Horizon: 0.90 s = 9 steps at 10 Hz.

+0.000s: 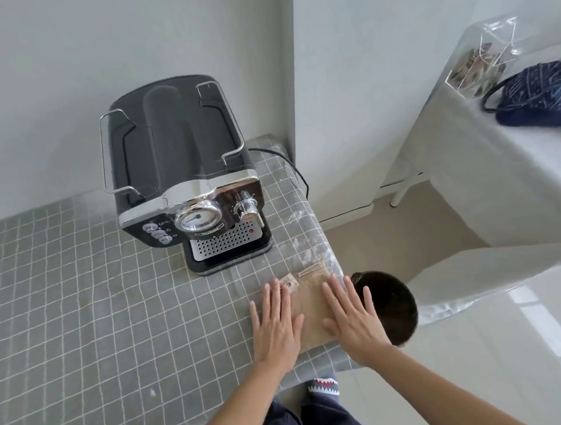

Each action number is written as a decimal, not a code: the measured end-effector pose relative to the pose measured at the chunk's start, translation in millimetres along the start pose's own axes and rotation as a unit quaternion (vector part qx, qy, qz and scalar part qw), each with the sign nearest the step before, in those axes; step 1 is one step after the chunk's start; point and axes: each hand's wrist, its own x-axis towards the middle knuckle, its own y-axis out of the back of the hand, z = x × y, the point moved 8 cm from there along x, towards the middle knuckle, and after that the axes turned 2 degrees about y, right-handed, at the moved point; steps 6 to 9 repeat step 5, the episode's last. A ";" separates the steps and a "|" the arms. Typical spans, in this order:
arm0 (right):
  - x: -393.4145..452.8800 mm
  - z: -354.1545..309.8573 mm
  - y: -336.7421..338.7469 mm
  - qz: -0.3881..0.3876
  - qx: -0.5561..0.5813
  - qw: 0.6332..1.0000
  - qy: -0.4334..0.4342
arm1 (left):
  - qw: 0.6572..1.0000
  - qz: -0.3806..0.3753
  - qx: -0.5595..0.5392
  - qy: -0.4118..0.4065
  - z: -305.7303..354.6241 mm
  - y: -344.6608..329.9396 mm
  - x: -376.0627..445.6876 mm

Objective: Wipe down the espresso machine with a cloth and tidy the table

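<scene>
A grey checked tablecloth (79, 292) covers a table against a white wall, the black-and-chrome espresso machine (183, 172) at its far right. At the near right corner, left hand (275, 325) and right hand (352, 313) lie flat, fingers spread, on what appears to be a folded beige cloth (312, 304).

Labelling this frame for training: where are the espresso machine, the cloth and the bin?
espresso machine (182, 159): head view, black top.
cloth (312, 304): head view, bare tan patch between the hands.
bin (393, 300): head view, dark inside.
</scene>
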 end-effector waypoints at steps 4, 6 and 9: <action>7.8 -35.7 9.7 0.033 -0.030 0.999 -0.001 | 0.999 0.012 -0.039 0.031 -65.1 24.3 -27.1; 29.4 -94.2 16.5 0.052 0.017 0.997 0.052 | 0.992 0.041 -0.029 0.120 -135.0 35.0 -52.1; 29.4 -94.2 16.5 0.052 0.017 0.997 0.052 | 0.992 0.041 -0.029 0.120 -135.0 35.0 -52.1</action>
